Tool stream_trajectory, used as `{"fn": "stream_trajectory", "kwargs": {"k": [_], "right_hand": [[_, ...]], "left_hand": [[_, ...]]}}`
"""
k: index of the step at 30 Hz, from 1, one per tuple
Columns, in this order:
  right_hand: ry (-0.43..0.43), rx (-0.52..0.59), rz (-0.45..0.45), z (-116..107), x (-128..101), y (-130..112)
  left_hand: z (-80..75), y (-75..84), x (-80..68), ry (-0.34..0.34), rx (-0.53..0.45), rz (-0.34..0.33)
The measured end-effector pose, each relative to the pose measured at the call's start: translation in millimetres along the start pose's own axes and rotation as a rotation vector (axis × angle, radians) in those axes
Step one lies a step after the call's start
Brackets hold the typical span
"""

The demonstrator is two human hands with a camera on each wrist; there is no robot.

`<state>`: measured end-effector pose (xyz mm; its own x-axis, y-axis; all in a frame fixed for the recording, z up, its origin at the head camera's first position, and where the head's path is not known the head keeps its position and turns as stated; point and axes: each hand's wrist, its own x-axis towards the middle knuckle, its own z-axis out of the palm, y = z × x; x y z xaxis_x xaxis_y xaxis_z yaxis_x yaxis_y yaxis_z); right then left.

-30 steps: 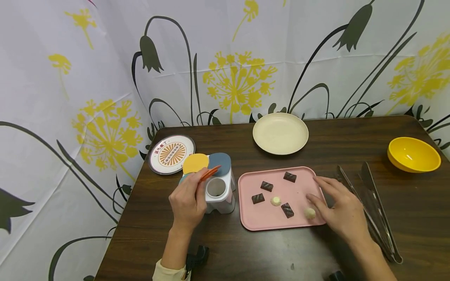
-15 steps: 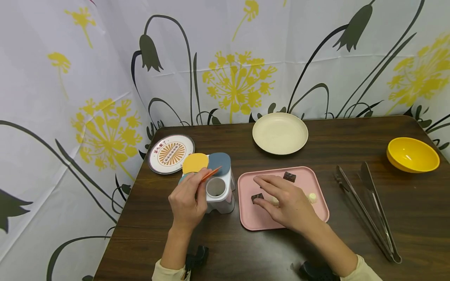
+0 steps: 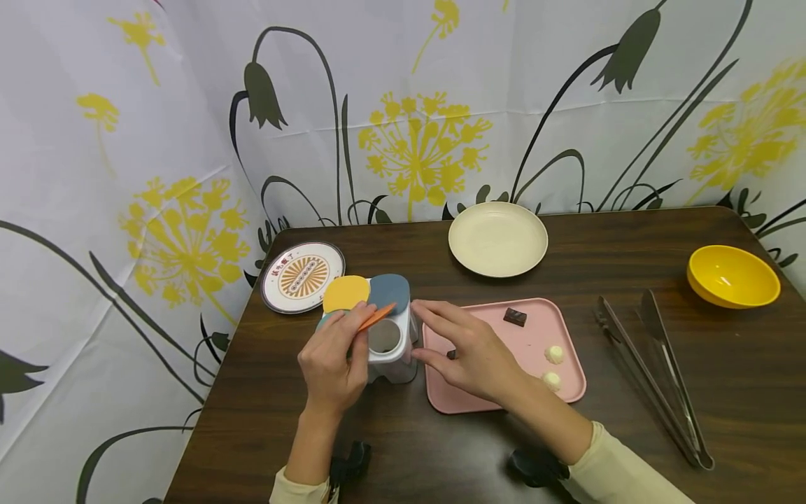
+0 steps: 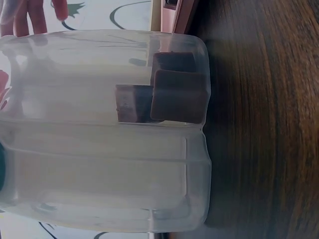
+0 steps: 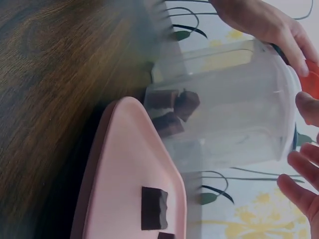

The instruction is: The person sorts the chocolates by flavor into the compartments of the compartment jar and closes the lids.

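With our left hand (image 3: 332,364) pinching the orange lid (image 3: 376,317) back off the container (image 3: 390,343), which stands just left of the pink tray (image 3: 535,334), our right hand (image 3: 469,350), fingers loosely spread, should hover squarely over the open compartment before releasing any chocolate.

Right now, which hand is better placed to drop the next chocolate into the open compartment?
Probably the right hand: it hovers between the pink tray and the container, with its fingers beside the opening. The left hand pinches the orange lid open.
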<state>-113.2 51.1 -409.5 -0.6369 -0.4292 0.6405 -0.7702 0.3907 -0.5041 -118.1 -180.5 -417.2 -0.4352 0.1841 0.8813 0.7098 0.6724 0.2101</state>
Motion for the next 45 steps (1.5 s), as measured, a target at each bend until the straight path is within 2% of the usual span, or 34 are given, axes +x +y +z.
{"fn": "stream_trajectory", "kwargs": {"k": [8, 17, 29, 37, 45], "right_hand": [[-0.004, 0.05, -0.042, 11, 7, -2], [-0.001, 0.016, -0.119, 15, 12, -5], [-0.02, -0.035, -0.15, 18, 11, -6], [-0.014, -0.06, -0.19, 19, 9, -4], [0.003, -0.147, -0.237, 19, 11, -3]], "left_hand": [[-0.4, -0.3, 0.4, 0.008, -0.005, 0.033], [-1.9, -0.9, -0.2, -0.021, -0.02, 0.059], [-3.9, -0.5, 0.4, -0.019, -0.033, 0.103], [-2.2, -1.0, -1.5, -0.007, -0.024, 0.075], [-0.8, 0.9, -0.5, -0.007, 0.0, 0.023]]}}
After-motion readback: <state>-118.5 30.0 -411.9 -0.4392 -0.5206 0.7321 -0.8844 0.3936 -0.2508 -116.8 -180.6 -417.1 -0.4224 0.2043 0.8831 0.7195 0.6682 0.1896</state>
